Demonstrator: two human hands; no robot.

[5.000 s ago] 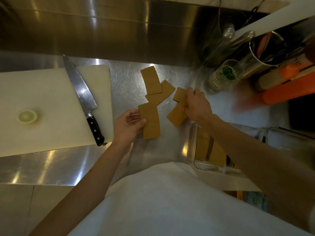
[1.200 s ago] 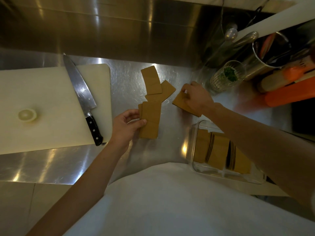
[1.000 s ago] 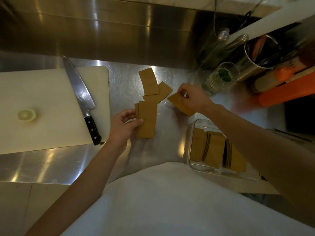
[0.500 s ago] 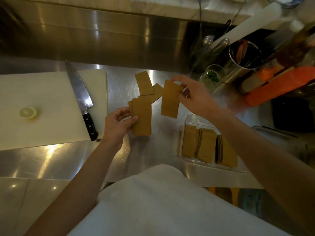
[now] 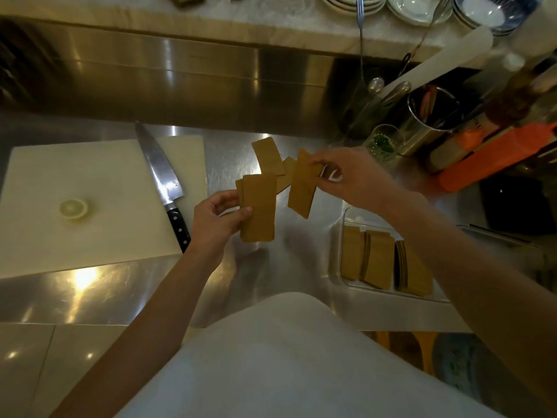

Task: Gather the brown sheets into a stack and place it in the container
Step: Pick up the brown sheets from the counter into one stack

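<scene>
Brown sheets (image 5: 258, 206) pinched in my left fingers (image 5: 220, 217); right fingers (image 5: 351, 179) grip another sheet (image 5: 303, 185) above the bench (image 5: 120, 285). Container (image 5: 346, 224) near the right edge. Misaligned stacking could spill them.

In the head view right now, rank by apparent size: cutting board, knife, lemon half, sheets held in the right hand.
1. cutting board
2. knife
3. sheets pinched in the right hand; they are lifted nearer the camera, so slightly flattered
4. lemon half
</scene>
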